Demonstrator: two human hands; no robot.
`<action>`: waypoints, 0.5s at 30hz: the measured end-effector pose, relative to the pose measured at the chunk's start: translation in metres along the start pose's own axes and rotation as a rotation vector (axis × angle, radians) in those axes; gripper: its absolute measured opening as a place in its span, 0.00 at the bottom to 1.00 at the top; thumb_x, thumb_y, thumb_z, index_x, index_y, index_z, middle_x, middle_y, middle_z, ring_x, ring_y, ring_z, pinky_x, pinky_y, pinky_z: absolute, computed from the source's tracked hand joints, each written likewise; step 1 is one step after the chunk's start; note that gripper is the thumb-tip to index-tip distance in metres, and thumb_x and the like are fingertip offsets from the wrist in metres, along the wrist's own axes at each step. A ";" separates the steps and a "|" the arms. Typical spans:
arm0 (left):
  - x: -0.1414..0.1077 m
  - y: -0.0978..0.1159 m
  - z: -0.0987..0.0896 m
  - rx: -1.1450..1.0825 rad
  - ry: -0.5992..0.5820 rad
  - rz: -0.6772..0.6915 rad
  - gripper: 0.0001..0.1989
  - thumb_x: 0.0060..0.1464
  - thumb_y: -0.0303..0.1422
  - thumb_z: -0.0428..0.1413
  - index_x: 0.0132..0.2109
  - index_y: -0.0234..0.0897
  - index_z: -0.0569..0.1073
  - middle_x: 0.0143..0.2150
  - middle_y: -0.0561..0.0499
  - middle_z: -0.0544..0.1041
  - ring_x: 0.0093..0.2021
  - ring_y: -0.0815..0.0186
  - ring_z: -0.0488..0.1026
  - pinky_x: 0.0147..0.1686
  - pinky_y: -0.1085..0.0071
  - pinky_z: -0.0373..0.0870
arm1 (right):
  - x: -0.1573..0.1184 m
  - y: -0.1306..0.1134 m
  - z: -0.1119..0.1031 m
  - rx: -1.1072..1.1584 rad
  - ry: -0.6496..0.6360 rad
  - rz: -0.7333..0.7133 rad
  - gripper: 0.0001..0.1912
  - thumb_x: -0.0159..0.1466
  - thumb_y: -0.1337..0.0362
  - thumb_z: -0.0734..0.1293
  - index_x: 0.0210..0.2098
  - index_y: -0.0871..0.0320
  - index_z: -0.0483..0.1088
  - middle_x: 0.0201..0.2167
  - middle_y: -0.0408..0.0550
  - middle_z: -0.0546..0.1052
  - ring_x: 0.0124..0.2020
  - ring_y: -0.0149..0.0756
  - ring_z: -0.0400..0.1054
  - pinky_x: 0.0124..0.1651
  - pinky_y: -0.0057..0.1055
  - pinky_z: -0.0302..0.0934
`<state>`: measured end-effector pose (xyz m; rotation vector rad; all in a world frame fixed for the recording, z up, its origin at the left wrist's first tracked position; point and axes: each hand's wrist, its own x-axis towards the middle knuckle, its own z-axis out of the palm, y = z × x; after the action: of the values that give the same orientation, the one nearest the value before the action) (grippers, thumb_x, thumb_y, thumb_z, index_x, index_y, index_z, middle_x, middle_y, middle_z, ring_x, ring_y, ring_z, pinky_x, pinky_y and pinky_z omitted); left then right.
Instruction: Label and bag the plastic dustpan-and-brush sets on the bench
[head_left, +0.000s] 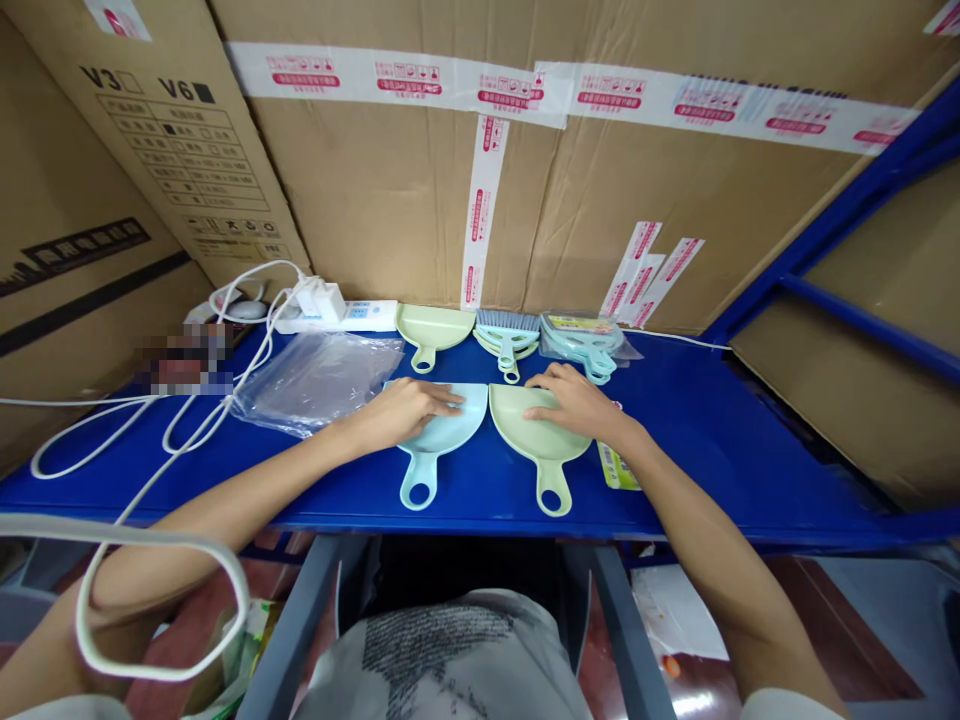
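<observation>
Side by side on the blue tabletop lie a light blue dustpan [457,425] and a light green dustpan [521,425], their handles toward me. My left hand [420,408] rests on the left side of the blue one, fingers stretched across its pan. On the green one lies my right hand [570,405], thumb and fingers apart near its far edge. Behind them are a second green dustpan [435,328], a small brush [508,330] on top of another dustpan, and a blue set [589,345] in clear plastic. A yellow-green label card [619,467] sits partly under my right forearm.
Clear plastic bags [319,380] lie left of my left hand. A white power strip [375,315] with plugs stands behind them, and a white cable [180,450] loops over my left forearm. Cardboard boxes [390,200] wall the back; a blue metal frame [870,320] rises at the right.
</observation>
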<state>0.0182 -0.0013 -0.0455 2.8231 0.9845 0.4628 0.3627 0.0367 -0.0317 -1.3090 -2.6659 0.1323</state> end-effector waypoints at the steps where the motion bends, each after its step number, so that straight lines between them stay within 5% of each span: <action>1: 0.000 -0.001 0.001 0.005 0.002 -0.003 0.31 0.58 0.14 0.51 0.58 0.47 0.83 0.63 0.54 0.80 0.67 0.54 0.76 0.60 0.58 0.78 | 0.000 0.000 0.000 0.003 0.001 -0.001 0.23 0.68 0.49 0.73 0.55 0.58 0.79 0.47 0.59 0.76 0.50 0.55 0.69 0.56 0.49 0.63; 9: 0.001 -0.005 0.008 0.067 0.017 0.026 0.34 0.51 0.13 0.51 0.58 0.46 0.83 0.62 0.57 0.81 0.65 0.57 0.77 0.60 0.62 0.77 | -0.003 -0.002 -0.003 0.021 -0.013 0.017 0.23 0.68 0.50 0.74 0.54 0.59 0.78 0.47 0.59 0.76 0.51 0.56 0.70 0.57 0.50 0.64; 15: 0.005 -0.011 -0.011 0.178 0.251 -0.041 0.20 0.67 0.22 0.52 0.56 0.43 0.84 0.56 0.48 0.85 0.56 0.56 0.79 0.48 0.62 0.80 | 0.009 -0.015 -0.014 0.157 0.220 0.016 0.16 0.72 0.54 0.70 0.54 0.55 0.74 0.51 0.54 0.75 0.51 0.48 0.74 0.54 0.42 0.67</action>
<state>0.0121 0.0102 -0.0357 2.9454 1.1809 0.7777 0.3484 0.0351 -0.0144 -1.2206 -2.4096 0.1851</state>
